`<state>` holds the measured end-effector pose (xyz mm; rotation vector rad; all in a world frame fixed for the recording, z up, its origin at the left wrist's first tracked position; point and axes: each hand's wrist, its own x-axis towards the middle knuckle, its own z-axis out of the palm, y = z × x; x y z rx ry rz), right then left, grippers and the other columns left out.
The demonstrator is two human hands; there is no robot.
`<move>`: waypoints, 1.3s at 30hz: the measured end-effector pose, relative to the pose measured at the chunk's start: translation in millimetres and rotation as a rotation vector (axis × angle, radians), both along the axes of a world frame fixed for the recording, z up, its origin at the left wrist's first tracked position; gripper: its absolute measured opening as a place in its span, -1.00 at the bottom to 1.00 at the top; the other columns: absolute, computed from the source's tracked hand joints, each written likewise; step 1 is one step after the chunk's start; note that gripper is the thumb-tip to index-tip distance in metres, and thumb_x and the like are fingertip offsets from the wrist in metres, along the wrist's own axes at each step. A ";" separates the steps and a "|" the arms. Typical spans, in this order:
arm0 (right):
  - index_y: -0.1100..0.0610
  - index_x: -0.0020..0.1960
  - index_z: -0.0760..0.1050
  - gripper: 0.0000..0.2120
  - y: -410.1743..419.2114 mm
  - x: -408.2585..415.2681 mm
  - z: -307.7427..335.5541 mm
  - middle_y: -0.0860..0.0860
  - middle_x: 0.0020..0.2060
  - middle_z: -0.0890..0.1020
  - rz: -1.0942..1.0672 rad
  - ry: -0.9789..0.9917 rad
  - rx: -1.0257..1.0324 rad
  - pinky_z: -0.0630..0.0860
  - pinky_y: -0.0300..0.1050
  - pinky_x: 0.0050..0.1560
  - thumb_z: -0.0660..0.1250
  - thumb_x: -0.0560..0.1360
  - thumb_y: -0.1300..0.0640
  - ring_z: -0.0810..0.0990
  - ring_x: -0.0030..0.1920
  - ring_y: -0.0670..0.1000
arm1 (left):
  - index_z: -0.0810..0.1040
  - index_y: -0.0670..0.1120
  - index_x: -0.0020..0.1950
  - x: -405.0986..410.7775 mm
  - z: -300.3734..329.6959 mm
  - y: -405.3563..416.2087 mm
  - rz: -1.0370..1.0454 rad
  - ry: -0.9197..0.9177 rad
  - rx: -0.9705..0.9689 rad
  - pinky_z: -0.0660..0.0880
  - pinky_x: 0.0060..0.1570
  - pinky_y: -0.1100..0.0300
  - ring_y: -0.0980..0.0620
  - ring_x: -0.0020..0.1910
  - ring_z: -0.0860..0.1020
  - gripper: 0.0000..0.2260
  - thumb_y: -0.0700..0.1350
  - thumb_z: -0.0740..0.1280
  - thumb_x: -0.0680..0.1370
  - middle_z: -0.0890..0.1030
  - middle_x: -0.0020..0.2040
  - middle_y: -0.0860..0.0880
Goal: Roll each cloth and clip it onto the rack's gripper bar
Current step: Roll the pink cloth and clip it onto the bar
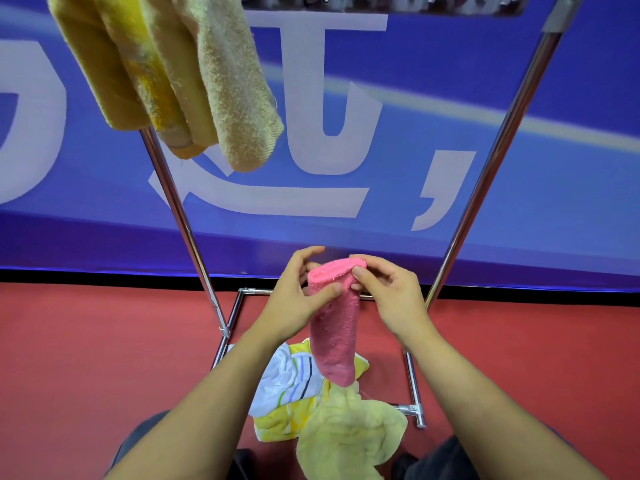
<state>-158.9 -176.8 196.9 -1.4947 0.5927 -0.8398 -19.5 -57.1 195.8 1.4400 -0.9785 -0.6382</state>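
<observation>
pink roll: upright, held mid-air btwn both hands, above floor pile
L hand: thumb + fingers pinch roll's top
R hand: fingers pinch top edge
rack: 3 yellow rolls hang top-left
pile: loose cloths by rack base

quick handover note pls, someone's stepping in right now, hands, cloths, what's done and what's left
Left hand and right hand: both pinch the top end of the rolled pink cloth, which hangs upright between them, not yet clipped.
Gripper bar: at the top edge of the view, with free room to the right of the hung cloths.
Done: yellow and tan rolled cloths already hang at the upper left.
Left: clip the pink roll, then roll and clip the floor pile, a white striped cloth and a pale yellow cloth, with more yellow beneath.
</observation>
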 end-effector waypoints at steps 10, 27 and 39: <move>0.09 0.21 0.63 -0.75 2.1 2.7 3.8 0.02 0.09 0.72 0.055 -0.041 -0.003 0.56 -0.12 0.12 0.37 0.58 0.29 0.68 0.02 -0.05 | 0.68 0.03 0.19 -12.3 14.1 -4.4 0.014 0.009 -0.089 0.48 0.08 0.43 0.25 0.12 0.66 -0.77 -0.21 0.44 0.57 0.72 0.07 0.23; 0.17 -0.11 0.70 -0.85 11.7 8.4 -58.0 0.14 -0.14 0.76 0.119 0.200 0.135 0.60 -0.01 -0.07 0.60 0.34 0.28 0.68 -0.16 0.06 | 0.69 -0.07 0.24 -3.1 27.0 -11.2 -0.082 -0.100 -0.113 0.43 0.24 0.38 0.23 0.27 0.60 -0.74 -0.25 0.43 0.57 0.68 0.22 0.14; 0.23 -0.02 0.70 -0.68 23.5 1.9 -119.5 0.16 -0.11 0.76 0.259 0.434 0.333 0.66 0.20 0.01 0.66 0.28 0.15 0.74 -0.06 0.23 | 0.69 0.11 -0.01 11.3 53.7 -16.8 0.223 -0.001 -0.225 0.50 0.00 0.39 0.34 -0.11 0.63 -0.84 -0.16 0.49 0.54 0.71 -0.16 0.28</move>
